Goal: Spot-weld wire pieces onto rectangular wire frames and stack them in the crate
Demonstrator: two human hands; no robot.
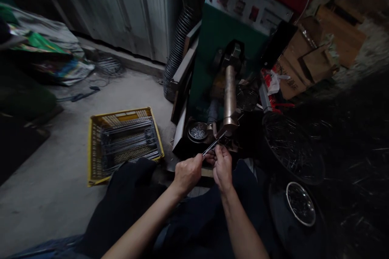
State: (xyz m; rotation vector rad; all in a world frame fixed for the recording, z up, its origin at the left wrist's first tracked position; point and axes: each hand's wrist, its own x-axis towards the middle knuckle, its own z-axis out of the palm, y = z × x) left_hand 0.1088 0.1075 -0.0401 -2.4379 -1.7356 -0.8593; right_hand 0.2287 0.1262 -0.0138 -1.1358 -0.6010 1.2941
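My left hand (188, 173) is closed around thin metal rods (214, 143) that slant up to the right. Beside it, my right hand (223, 166) has its fingers pinched near the same rods; whatever lies between them is too small to make out. The rods' far ends reach the copper-coloured tip of a machine arm (230, 97). That arm juts out from a green machine (209, 44) with a pale control panel. Just left of the tip stands a round bowl (198, 131) of small shiny metal pieces.
On the floor to the left, a yellow crate (90, 149) holds several wire frames. At right are a dark tub (319, 170) of metal pieces and a round metal dish (314, 214). Cardboard boxes (291, 64) and a ribbed hose (174, 60) flank the machine.
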